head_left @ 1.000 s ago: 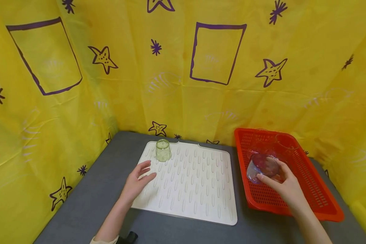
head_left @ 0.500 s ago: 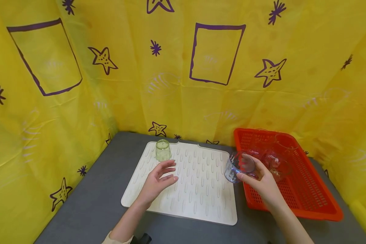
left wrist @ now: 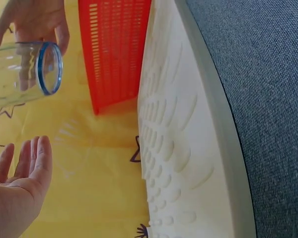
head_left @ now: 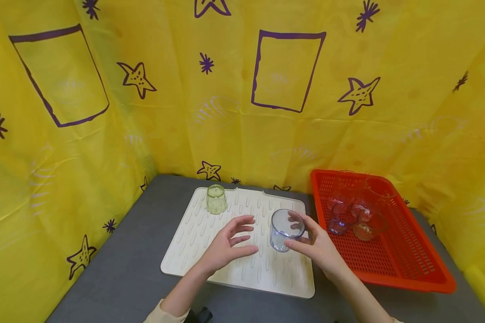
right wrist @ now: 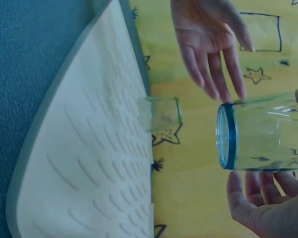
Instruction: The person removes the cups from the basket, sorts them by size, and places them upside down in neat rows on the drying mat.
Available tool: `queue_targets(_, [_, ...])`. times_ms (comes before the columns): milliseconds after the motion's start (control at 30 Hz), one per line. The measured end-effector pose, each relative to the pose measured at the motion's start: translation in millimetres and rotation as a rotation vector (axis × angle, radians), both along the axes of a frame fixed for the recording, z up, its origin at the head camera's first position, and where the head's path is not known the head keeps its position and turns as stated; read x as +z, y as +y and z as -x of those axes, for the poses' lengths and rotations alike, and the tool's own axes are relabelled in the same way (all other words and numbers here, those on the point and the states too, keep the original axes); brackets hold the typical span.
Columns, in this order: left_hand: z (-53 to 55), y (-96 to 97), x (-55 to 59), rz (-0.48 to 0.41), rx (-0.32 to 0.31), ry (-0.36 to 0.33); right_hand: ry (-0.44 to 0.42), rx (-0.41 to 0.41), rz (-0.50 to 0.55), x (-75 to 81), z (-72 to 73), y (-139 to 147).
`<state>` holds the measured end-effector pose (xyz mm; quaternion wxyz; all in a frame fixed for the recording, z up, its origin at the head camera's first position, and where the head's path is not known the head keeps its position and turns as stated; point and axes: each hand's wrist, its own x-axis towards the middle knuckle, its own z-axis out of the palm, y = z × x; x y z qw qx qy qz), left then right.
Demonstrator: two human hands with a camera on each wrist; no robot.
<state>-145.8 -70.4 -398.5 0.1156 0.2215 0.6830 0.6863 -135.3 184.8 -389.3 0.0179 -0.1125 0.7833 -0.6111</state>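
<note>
My right hand [head_left: 321, 251] holds a clear, blue-tinted glass tumbler [head_left: 282, 242] by its side, thumb in front and fingers behind. The tumbler hangs above the right part of a white ribbed drying mat [head_left: 242, 269], its wide ring facing up in the head view. To its left, my left hand [head_left: 226, 244] hovers over the mat with relaxed fingers and holds nothing. In the right wrist view a gap shows between the left fingertips [right wrist: 223, 94] and the tumbler [right wrist: 263, 134]. A small green glass [head_left: 216, 200] stands narrower end up at the mat's far left corner.
A red perforated plastic basket [head_left: 404, 269] sits right of the mat, with several clear and tinted glasses [head_left: 369, 226] inside. A yellow patterned curtain [head_left: 226, 134] hangs behind and beside the grey table [head_left: 117, 269].
My right hand has carried the blue-tinted tumbler left from the basket to above the mat. My left hand has moved right across the mat towards it. The green glass stays in place.
</note>
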Motion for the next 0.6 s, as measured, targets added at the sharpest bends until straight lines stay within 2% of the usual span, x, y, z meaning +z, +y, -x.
queue_targets(67, [-1.7,2.9,2.3,0.015,-0.015,0.030,-0.020,0.026,0.012,-1.9,-0.6,-4.5])
queue_targets(200, [2.9,7.2,-8.7,0.047,-0.024,0.081,-0.058,0.072,0.001,-5.9,-1.7,-11.9])
queue_targets(333, [8.0,9.1,-20.3,0.069,-0.031,0.135,-0.033,0.117,-0.031,-11.2,-2.3,-16.3])
queue_targets(600, [8.0,8.7,-23.8,0.104,-0.064,0.179,-0.017,0.171,-0.059,-18.9,-3.1,-20.8])
